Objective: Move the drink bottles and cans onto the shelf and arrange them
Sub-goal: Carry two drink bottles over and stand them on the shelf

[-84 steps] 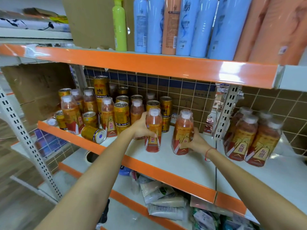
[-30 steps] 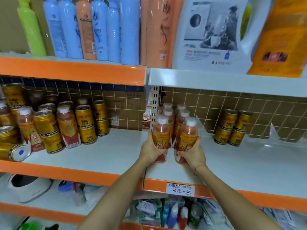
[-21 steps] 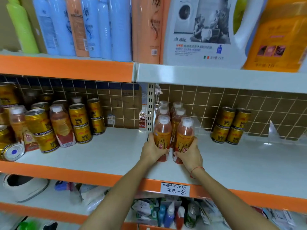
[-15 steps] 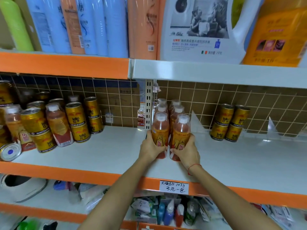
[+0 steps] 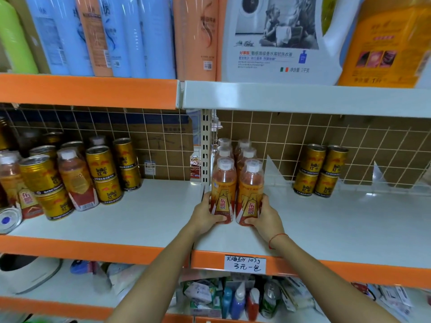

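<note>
Head view, looking down at the middle shelf: my left hand wraps the base of the left front bottle, fingers curled round its lower label, and my right hand grips the right front bottle the same way. Both bottles stand upright on the right-hand bay, side by side and touching or nearly so, at the front of a double row of bottles running back beside the slotted upright post. Step in hand, as I judge it: seat the pair flush against the row. To do it well I'd keep the bases flat on the shelf, slide rather than lift, push evenly with both hands so neither bottle tips into the ones behind, square the labels forward, then let go one hand at a time. Bottles are clear plastic with white caps, orange-pink liquid, and a gold and red label with red characters. Four gold cans sit stacked two on two further right, well apart. On the left bay a mixed cluster of cans and bottles waits unsorted, one can lying on its side near the edge, so plenty remains to move.
</note>
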A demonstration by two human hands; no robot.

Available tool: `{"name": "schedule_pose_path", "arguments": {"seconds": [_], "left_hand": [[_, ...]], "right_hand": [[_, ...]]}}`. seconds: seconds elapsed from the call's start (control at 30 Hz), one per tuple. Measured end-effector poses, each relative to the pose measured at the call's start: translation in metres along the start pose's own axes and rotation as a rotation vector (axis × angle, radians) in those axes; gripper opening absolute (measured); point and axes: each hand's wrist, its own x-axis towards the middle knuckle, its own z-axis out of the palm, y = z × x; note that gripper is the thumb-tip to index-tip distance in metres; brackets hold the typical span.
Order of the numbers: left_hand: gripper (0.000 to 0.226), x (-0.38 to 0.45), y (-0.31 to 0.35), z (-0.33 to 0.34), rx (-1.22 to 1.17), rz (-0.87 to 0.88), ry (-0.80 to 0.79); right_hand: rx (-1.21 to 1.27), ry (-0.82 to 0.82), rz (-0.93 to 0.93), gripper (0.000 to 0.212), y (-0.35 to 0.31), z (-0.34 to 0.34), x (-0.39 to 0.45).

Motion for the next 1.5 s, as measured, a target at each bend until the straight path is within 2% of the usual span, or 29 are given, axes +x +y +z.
{"name": "schedule_pose_path", "arguments": {"seconds": [0.5, 1.5], "left_hand": [[0.076, 0.008, -0.001, 0.0, 0.015, 0.038, 0.046], [0.084, 0.014, -0.002, 0.002, 0.043, 0.022, 0.016]], "right_hand": [[-0.029, 0.045, 0.011, 0.07, -0.002, 0.007, 0.01], [-0.005, 0.0, -0.006, 0.07, 0.001, 0.004, 0.015]]}}
